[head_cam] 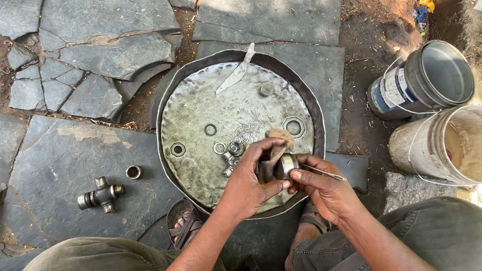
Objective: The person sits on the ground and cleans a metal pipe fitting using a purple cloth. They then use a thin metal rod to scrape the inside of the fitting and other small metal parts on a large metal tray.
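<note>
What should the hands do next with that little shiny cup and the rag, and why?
Probably keep turning the small metal cup against the rag to wipe it. The right hand pinches the cup and a thin metal pick, while the left hand presses the rag to it. Loose needle rollers lie in the round tray, so the cup seems to be emptied for cleaning.

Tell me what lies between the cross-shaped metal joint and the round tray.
Head view: a small metal ring cup lies on the stone between the cross joint and the tray.
</note>
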